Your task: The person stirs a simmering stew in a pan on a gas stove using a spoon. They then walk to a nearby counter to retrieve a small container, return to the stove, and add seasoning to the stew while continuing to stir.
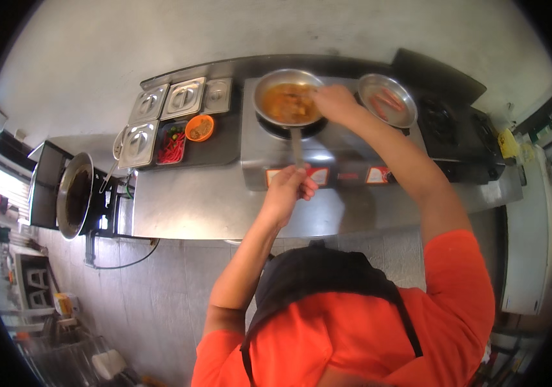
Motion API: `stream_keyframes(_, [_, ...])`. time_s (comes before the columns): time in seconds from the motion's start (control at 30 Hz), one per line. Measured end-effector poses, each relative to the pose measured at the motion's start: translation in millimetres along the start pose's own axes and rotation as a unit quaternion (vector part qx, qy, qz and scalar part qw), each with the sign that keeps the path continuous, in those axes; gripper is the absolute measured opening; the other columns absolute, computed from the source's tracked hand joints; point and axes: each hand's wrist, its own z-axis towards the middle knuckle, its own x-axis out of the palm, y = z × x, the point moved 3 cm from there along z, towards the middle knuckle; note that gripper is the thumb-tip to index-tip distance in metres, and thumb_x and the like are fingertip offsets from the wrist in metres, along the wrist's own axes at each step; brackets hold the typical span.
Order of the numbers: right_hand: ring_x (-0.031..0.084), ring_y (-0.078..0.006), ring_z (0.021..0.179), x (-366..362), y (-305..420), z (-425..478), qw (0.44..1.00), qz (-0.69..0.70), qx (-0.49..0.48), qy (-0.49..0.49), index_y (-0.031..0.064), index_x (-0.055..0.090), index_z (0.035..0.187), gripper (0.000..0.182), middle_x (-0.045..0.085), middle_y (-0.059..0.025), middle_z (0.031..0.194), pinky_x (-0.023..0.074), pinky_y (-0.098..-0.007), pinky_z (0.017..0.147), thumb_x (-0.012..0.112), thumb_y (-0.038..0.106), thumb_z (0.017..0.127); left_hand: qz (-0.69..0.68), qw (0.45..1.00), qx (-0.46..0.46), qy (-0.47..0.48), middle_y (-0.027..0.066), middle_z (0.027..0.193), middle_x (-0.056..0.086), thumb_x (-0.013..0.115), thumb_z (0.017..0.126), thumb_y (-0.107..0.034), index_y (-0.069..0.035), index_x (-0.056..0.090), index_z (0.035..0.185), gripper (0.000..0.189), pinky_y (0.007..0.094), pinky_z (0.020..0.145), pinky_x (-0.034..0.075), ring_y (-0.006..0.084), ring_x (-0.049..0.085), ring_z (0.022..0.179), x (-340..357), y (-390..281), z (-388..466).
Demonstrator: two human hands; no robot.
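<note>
A metal frying pan (262, 92) sits over the left burner of a steel gas stove (252, 150). Orange-brown sauce with chunks of food (288, 104) fills its bottom. My left hand (285, 189) grips the end of the pan's long handle (297, 147). At the pan's right rim is my right hand (335, 102), blurred, with its fingers over the sauce. Whether it holds a utensil cannot be made out. To its right, a second metal pan (404, 113) on the other burner holds several reddish sausage-like pieces (388, 102).
Lidded steel food containers (184, 96) stand at left, beside a tray of red and green chillies (172, 147) and an orange bowl (200, 127) of crumbly brown food. A wok (75, 196) rests farther left. Black burners (442, 121) lie right. The steel counter (198, 208) runs in front.
</note>
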Motion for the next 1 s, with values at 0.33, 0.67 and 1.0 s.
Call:
stream_keyframes(0.33, [0.068,-0.034,0.082,9.5,-19.6,14.0,0.998,0.023,0.004,-0.051,0.0047,0.067,0.095,0.02,0.067,-0.0179,0.087,0.0545,-0.0445,0.068,0.052,0.014,0.085,0.02,0.999,0.003,-0.042,0.0058,0.076,0.06,0.043,0.097,-0.014,0.005,0.048,0.122,0.031,0.0258,0.064,0.042,0.0128,0.053,0.067,4.8,-3.4,-6.7])
stream_keyframes(0.67, [0.069,-0.0339,0.08,3.7,3.8,10.9,0.997,0.007,0.077,-0.025,0.0044,0.069,0.083,0.017,0.069,-0.0165,0.086,0.0546,-0.0457,0.067,0.054,0.013,0.082,0.033,0.999,-0.012,0.034,0.0072,0.076,0.06,0.044,0.099,-0.016,0.005,0.047,0.123,0.032,0.0258,0.064,0.042,0.0131,0.054,0.067,-16.9,-12.0,2.6])
stream_keyframes(1.0, [0.069,-0.0329,0.083,2.8,19.1,13.5,0.993,0.022,0.115,0.007,0.0045,0.068,0.093,0.018,0.069,-0.0164,0.087,0.0554,-0.0441,0.067,0.055,0.011,0.082,0.015,0.996,-0.014,0.088,0.0069,0.076,0.059,0.043,0.099,-0.015,0.005,0.047,0.122,0.03,0.026,0.064,0.042,0.0133,0.053,0.066,-29.7,-20.9,-10.3])
